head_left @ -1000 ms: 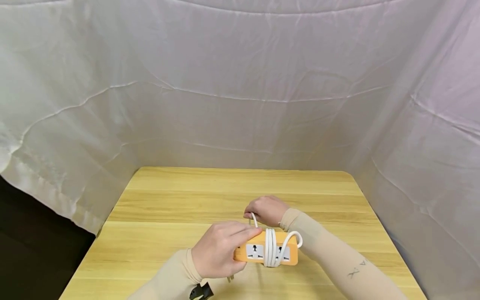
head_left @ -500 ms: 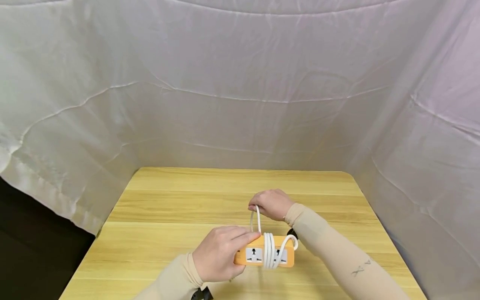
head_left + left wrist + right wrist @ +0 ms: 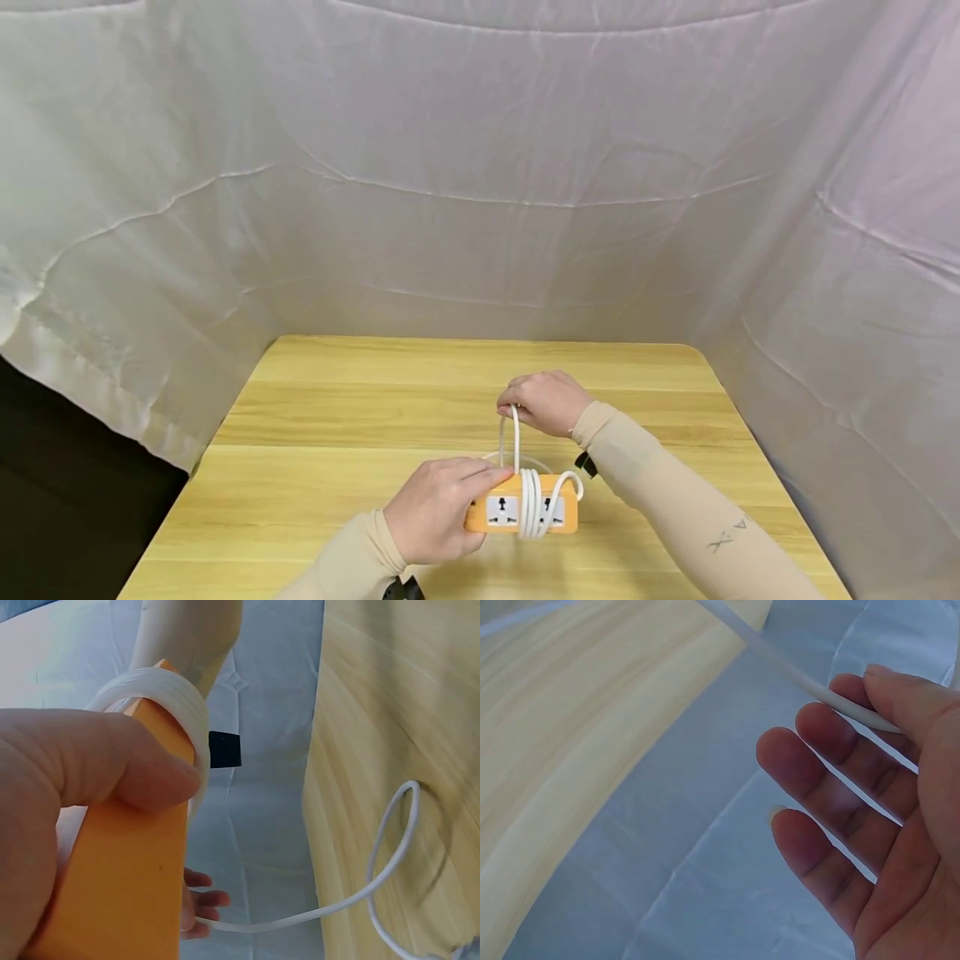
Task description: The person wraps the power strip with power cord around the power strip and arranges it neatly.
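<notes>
An orange power strip (image 3: pixel 570 508) with white sockets is held above the table by my left hand (image 3: pixel 442 508), which grips its left end. Several turns of white cord (image 3: pixel 530 504) wrap round its middle. Behind the strip, my right hand (image 3: pixel 547 404) pinches the cord between thumb and forefinger; in the right wrist view the other fingers (image 3: pixel 832 787) are spread loosely. From that pinch one stretch of cord runs to the strip and another hangs down. A loose loop (image 3: pixel 394 859) of cord lies over the table in the left wrist view.
The wooden table (image 3: pixel 360 400) spreads under both hands. Pale cloth (image 3: pixel 480 208) hangs behind it and along both sides. A black wrist strap piece (image 3: pixel 403 588) shows below the left sleeve. A dark area (image 3: pixel 75 483) lies beyond the table at left.
My right hand has risen and moved away from the strip, drawing the cord into a taller loop. The strip has shifted slightly left and down, still in my left hand.
</notes>
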Demonstrator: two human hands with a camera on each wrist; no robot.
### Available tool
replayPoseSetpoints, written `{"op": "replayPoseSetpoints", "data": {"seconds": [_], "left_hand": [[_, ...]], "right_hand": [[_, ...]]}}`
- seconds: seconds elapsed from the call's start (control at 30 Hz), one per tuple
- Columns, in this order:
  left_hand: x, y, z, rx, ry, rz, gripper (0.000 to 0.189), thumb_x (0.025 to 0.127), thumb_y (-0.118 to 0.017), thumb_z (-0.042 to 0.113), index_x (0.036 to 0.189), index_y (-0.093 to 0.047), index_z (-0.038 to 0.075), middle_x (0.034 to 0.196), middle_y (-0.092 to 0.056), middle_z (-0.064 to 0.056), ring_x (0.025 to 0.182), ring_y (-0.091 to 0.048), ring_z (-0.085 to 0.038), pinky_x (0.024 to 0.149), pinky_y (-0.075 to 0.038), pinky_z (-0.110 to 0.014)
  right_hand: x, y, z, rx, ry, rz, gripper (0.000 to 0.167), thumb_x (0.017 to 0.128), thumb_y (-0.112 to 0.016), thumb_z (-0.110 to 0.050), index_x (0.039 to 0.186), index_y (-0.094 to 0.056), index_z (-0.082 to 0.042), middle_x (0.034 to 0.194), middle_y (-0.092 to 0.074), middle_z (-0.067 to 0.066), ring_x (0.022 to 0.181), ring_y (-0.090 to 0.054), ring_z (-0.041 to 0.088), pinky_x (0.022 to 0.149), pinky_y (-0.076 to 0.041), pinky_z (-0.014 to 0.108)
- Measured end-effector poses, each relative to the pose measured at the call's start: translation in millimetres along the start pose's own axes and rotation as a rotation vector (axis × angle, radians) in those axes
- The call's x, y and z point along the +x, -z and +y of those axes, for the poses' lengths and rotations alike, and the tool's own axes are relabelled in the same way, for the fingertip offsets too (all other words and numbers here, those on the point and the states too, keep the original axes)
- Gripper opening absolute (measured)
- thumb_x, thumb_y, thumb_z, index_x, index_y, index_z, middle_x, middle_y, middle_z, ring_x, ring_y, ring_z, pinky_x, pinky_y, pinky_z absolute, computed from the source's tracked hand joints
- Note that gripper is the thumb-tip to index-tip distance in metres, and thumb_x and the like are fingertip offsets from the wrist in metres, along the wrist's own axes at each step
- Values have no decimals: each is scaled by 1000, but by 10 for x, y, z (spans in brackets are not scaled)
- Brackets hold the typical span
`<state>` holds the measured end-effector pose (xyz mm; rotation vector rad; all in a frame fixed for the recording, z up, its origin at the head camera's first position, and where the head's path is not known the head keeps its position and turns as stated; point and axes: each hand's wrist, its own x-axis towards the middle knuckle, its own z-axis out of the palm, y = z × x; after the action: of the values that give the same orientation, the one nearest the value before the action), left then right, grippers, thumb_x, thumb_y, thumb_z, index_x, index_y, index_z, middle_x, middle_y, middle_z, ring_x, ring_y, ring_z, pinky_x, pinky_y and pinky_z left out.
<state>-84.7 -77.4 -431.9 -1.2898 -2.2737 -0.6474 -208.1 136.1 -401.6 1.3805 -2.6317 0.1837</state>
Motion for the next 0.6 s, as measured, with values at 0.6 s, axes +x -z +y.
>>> {"op": "replayPoseSetpoints", "data": {"seconds": [0.6], "left_hand": [[-74,-43,-74,-36,151,-218,64,63,-82,25,122,-64,8,104,-68,2,92,-64,-9,76,-53,-28]], "right_hand": [[28,100,-92,-2,78,100,5,90,-67,-24,92,-72,-24,87,-66,-12,71,-59,2,58,-49,23]]}}
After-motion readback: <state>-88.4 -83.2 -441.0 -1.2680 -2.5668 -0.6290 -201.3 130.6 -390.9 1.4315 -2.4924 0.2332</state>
